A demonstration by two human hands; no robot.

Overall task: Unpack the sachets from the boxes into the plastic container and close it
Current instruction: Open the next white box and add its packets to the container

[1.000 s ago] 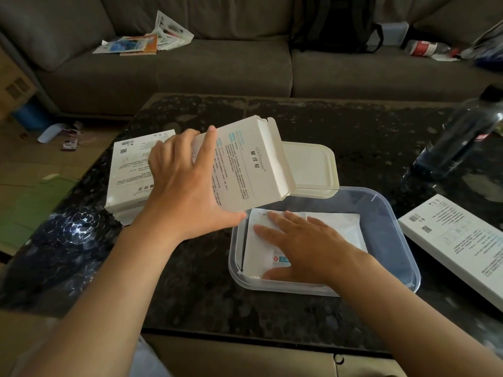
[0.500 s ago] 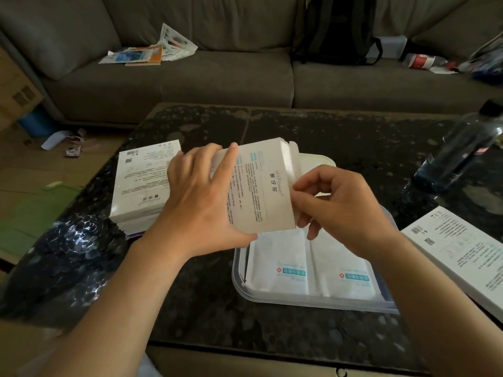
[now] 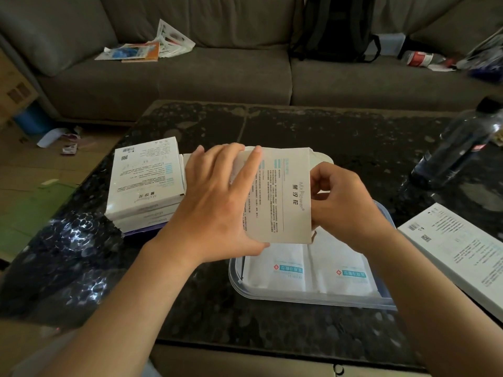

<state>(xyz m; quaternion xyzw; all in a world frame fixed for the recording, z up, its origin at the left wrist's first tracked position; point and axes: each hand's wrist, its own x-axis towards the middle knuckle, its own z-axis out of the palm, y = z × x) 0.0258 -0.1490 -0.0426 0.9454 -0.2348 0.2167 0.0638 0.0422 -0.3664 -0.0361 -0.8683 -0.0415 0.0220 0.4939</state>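
Tabletop: both hands now on box

head-worn view, looking forward and down, close over table

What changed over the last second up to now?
The right hand lifted off the sachets in the plastic container and now pinches the end of the box. The left hand still grips the box; sachets and stacked boxes stayed put.

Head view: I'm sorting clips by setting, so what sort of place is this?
Most likely a home living room. A grey sofa has loose papers and a backpack on it, and a dark stone-topped coffee table in front serves as the work surface.
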